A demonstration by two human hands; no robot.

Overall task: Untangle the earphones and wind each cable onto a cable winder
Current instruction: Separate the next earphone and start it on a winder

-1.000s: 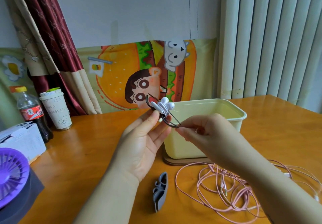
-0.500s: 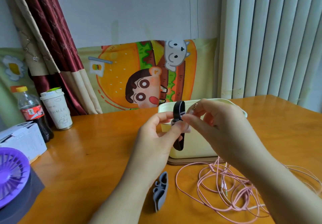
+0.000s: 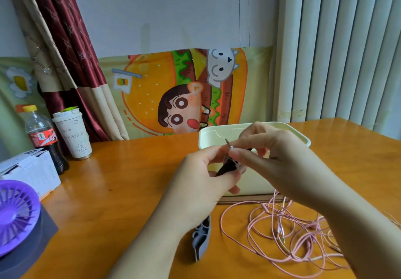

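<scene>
My left hand [image 3: 204, 176] grips a black cable winder [image 3: 226, 167] with white earphone cable wound on it, held in front of the cream box. My right hand [image 3: 267, 161] pinches the cable's metal jack plug [image 3: 228, 144] just above the winder. Most of the winder is hidden by my fingers. A grey cable winder [image 3: 201, 238] lies on the table below my hands. To its right a tangle of pink earphone cables [image 3: 286, 237] is spread on the table, with its plugs [image 3: 281, 233] in the middle.
A cream plastic box [image 3: 256, 128] stands on the wooden table [image 3: 121, 183] behind my hands. At the left are a cola bottle [image 3: 42, 137], a paper cup [image 3: 72, 134], a white carton [image 3: 30, 171] and a purple fan [image 3: 15, 213].
Both hands have come lower and nearer the box. My right hand has shifted from the winder's strap to pinching the jack plug at the winder's top.
</scene>
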